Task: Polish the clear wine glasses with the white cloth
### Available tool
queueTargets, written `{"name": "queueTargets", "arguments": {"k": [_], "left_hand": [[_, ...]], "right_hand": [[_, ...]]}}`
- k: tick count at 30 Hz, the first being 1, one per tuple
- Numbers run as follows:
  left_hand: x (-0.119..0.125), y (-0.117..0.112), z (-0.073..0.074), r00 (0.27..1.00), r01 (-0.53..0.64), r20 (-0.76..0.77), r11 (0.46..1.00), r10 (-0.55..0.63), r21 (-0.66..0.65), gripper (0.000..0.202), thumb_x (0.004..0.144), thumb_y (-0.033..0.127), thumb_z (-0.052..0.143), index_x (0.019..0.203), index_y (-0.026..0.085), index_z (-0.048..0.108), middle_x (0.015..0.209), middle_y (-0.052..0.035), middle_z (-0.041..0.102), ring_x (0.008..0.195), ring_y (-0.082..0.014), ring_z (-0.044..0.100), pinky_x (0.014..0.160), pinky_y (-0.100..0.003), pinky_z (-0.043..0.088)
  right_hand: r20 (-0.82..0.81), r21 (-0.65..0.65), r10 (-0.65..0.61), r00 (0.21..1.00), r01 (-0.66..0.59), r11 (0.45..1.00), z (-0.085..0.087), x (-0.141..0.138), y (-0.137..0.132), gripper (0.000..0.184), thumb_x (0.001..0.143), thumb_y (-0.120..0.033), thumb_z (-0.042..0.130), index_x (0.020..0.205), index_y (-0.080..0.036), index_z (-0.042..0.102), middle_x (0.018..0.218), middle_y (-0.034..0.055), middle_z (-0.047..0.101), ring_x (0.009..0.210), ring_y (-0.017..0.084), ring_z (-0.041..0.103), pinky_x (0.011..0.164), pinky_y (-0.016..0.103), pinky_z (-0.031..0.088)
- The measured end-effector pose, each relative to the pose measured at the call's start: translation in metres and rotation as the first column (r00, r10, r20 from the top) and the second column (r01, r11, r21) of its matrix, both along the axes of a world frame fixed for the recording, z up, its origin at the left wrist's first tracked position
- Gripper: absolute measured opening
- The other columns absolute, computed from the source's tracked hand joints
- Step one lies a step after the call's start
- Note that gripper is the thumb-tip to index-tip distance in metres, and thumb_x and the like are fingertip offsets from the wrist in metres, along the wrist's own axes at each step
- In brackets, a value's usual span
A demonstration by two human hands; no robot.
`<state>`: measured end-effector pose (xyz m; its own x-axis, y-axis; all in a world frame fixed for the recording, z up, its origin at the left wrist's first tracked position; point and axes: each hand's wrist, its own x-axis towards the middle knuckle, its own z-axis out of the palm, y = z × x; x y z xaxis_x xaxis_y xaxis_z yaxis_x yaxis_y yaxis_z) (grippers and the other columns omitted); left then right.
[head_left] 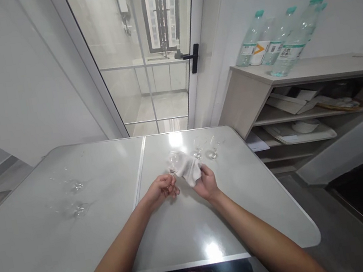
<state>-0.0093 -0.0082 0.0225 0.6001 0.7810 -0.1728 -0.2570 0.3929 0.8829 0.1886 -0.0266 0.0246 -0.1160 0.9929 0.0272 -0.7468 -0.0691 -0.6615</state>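
Your left hand is closed, and its fingertips pinch the lower part of a wine glass, which you hold a little above the table and tilted away from you. Your right hand is also closed; it grips a white cloth, and this cloth is bunched against the bowl of the glass and covers most of its right side, so only the left part of the bowl shows clearly. The two hands are near each other, with the cloth between them, over the right half of the table and toward its far edge. Just behind the cloth, two stemmed glasses stand upright on the table, close beside each other. On the left half of the table, well apart from your hands, two more glasses are placed one behind the other; how they stand is hard to tell. To the right of the table there is a shelf unit with water bottles on its top. Behind the table stands a glass door with a black handle.
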Motion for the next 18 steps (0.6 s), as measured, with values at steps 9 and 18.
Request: {"name": "queueTargets", "arguments": {"k": [9, 18], "left_hand": [[0.009, -0.007, -0.017, 0.979, 0.147, -0.14, 0.989, -0.147, -0.006, 0.029, 0.078, 0.034, 0.077, 0.067, 0.015, 0.057, 0.057, -0.0018, 0.055, 0.056, -0.0188, 0.065, 0.047, -0.026, 0.052], [0.011, -0.008, -0.007, 0.959, 0.257, -0.107, 0.965, -0.261, -0.052, 0.038, 0.083, 0.041, 0.076, 0.066, 0.016, 0.053, 0.057, -0.0015, 0.054, 0.055, -0.0166, 0.063, 0.049, -0.025, 0.052]], "right_hand": [[0.112, 0.028, -0.054, 0.992, 0.051, 0.998, -0.008, -0.017, -0.002, 0.059, 0.06, -0.018, 0.087, 0.115, -0.025, 0.067, 0.098, 0.0015, 0.074, 0.091, 0.021, 0.069, 0.08, 0.03, 0.056], [0.048, 0.037, -0.082, 0.995, 0.08, 0.996, -0.01, -0.009, 0.0, 0.038, 0.063, -0.035, 0.078, 0.098, -0.025, 0.067, 0.09, 0.0028, 0.072, 0.089, 0.023, 0.066, 0.084, 0.038, 0.056]]}}
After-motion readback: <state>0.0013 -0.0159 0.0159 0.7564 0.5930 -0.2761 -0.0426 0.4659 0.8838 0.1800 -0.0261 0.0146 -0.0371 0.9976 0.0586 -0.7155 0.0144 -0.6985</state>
